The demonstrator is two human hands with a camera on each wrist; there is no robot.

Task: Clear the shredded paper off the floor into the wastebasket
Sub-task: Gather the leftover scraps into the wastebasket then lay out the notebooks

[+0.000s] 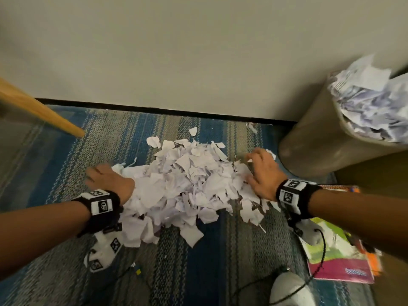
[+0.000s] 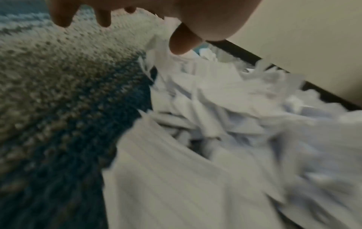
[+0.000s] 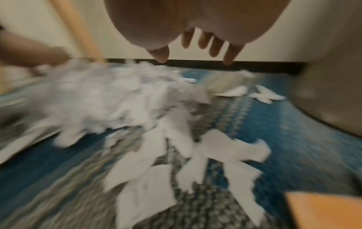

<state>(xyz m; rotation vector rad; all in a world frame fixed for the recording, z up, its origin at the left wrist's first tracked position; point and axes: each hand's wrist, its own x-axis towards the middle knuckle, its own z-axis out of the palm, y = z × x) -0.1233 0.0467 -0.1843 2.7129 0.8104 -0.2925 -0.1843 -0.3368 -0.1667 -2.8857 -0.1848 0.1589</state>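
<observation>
A heap of torn white paper (image 1: 185, 184) lies on the blue and grey striped carpet near the wall. My left hand (image 1: 108, 177) rests at the heap's left edge, fingers spread and straight; in the left wrist view the left hand (image 2: 121, 20) hangs over carpet with its thumb touching the paper (image 2: 225, 124). My right hand (image 1: 262, 171) sits at the heap's right edge, fingers spread; in the right wrist view the right hand (image 3: 197, 45) hovers above the scraps (image 3: 125, 99), holding nothing. The tan wastebasket (image 1: 318, 142) stands at the right, heaped with crumpled paper (image 1: 373, 100).
A wooden leg (image 1: 42, 111) slants in at the upper left. Colourful booklets (image 1: 340, 261) lie on the floor under my right forearm. Black cables (image 1: 249, 286) and a white device (image 1: 291, 290) lie near the bottom. The wall with its dark baseboard (image 1: 176, 111) runs behind the heap.
</observation>
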